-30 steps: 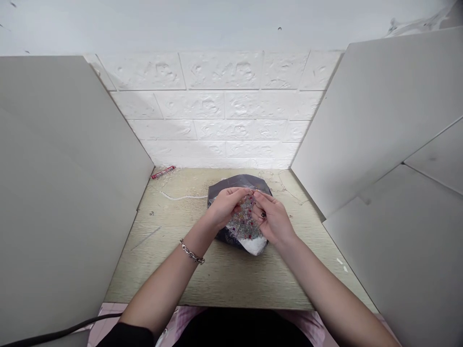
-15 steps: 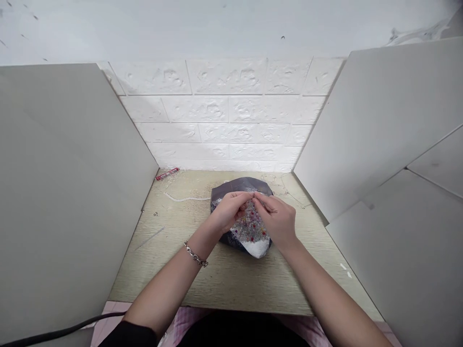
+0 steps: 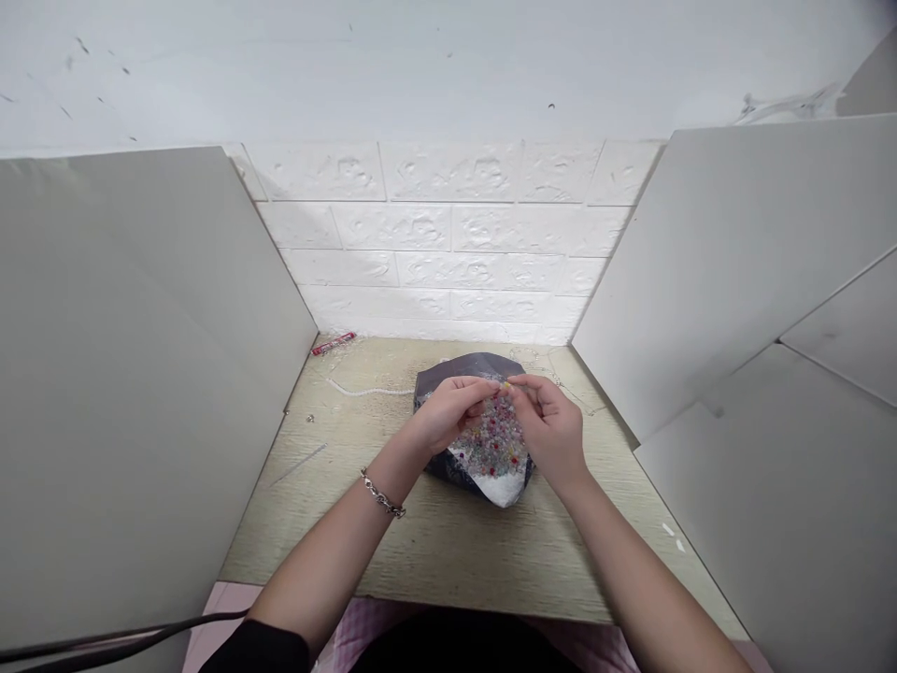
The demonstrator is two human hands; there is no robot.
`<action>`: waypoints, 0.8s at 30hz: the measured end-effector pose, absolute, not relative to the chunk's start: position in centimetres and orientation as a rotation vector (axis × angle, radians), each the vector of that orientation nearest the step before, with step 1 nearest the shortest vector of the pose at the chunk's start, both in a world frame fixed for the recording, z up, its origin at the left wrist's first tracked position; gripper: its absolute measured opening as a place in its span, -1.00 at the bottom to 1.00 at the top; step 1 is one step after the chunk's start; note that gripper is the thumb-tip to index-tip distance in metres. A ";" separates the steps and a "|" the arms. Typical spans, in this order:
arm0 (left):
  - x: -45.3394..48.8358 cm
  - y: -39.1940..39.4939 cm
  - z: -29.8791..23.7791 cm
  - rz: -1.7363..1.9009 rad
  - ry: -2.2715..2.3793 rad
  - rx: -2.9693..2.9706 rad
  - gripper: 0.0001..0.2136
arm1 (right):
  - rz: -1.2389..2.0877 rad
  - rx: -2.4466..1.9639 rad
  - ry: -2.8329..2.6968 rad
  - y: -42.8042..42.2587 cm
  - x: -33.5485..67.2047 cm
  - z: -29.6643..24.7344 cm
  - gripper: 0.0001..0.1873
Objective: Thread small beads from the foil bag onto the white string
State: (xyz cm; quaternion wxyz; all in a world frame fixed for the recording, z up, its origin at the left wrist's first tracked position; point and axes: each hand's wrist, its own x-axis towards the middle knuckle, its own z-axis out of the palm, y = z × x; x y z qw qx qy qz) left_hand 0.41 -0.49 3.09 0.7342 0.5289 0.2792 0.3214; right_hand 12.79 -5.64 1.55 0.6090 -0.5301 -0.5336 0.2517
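A dark plastic bag (image 3: 483, 363) lies opened on the table, with a heap of small beads (image 3: 496, 439) in clear, pink, red and yellow showing inside it. Over the heap, my left hand (image 3: 452, 411) pinches with thumb and forefinger; what is between the tips is too small to make out. Close beside it, my right hand (image 3: 553, 430) is also pinched, its fingertips nearly meeting the left ones. A yellow speck shows at the fingertips, perhaps a bead. From the bag's left side a white beaded strand (image 3: 368, 391) runs across the table.
A red and white wrapper (image 3: 334, 343) lies at the back left corner. Nearer are a thin pale stick (image 3: 299, 464) and a tiny metallic piece (image 3: 310, 419). Fine thread (image 3: 553, 369) lies tangled behind the bag at right. Grey panels (image 3: 743, 280) stand on both sides.
My fingertips have parted slightly, the right hand shifting a little to the right, and a yellow speck now shows between them. The whole view has shifted slightly.
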 end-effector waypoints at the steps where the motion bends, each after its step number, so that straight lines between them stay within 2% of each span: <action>1: 0.4 -0.5 3.1 0.720 0.635 1.193 -0.74 | 0.581 -1.230 -1.246 -5.7 12.8 1.6 -0.80; 9: 0.4 -0.2 2.9 0.770 0.804 1.424 -0.70 | 0.574 -1.354 -1.418 -5.4 13.5 1.9 -0.78; 24: 0.6 -0.2 2.8 0.767 0.751 1.349 -0.70 | 0.429 -1.372 -1.421 -5.0 13.7 1.6 -0.81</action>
